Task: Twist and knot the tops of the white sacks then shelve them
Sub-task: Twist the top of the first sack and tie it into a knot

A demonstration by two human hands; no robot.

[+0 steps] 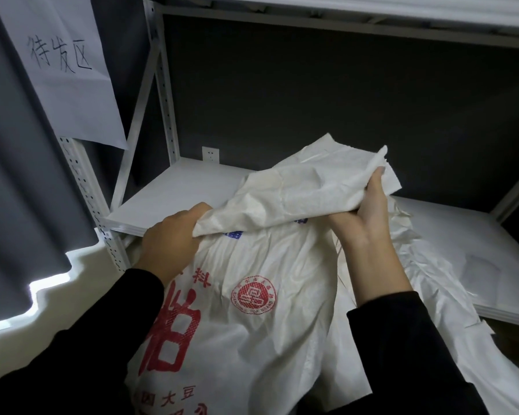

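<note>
"Two hands on it, are they?"

"Two, each coming out of a black sleeve [72,339]. On the left, the left hand [171,238] has its fingers curled into one end of the folded-over top of the sack [252,324]. Over to the right, the right hand [369,217], palm turned towards us, is clenched round the bunched cloth at the other end. The top runs between the two fists."

"And how many sacks?"

"One for certain: white, with big red characters, one round red seal, and a scrap of blue print just under the fold. Its body sits in front of the rack and runs out of sight at the bottom, with its top lifted over the front edge of the lower shelf board [168,199]. Right of the right wrist there's more crumpled white cloth [426,265] draped across that same edge. I cannot tell whether it's a second sack or the far side of the first."

"What else is around?"

"From the left: one dark curtain [12,175], then one paper sign [66,64] with three handwritten characters hanging at the top of a perforated upright [84,187]. There's one white socket [210,153] on the dark back wall just above the board. Two shelf levels show, the lower one and the upper shelf [342,7] overhead."
</note>
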